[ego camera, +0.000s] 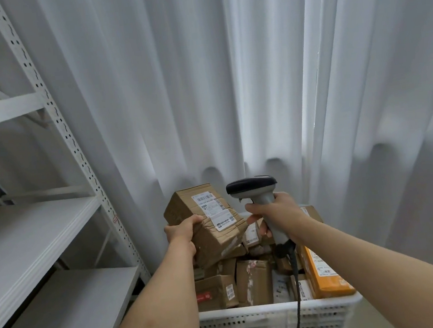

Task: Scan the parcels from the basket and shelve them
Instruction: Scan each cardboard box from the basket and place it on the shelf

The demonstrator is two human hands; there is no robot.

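A cardboard parcel (205,221) with white shipping labels is held tilted above the white perforated basket (274,320), gripped at its near-left corner by the left hand (183,231). A grey handheld barcode scanner (259,199) is clasped around its handle by the right hand (273,211), its dark head just beside the parcel's label. More parcels (251,277) are piled in the basket; white metal shelving (30,236) stands at left.
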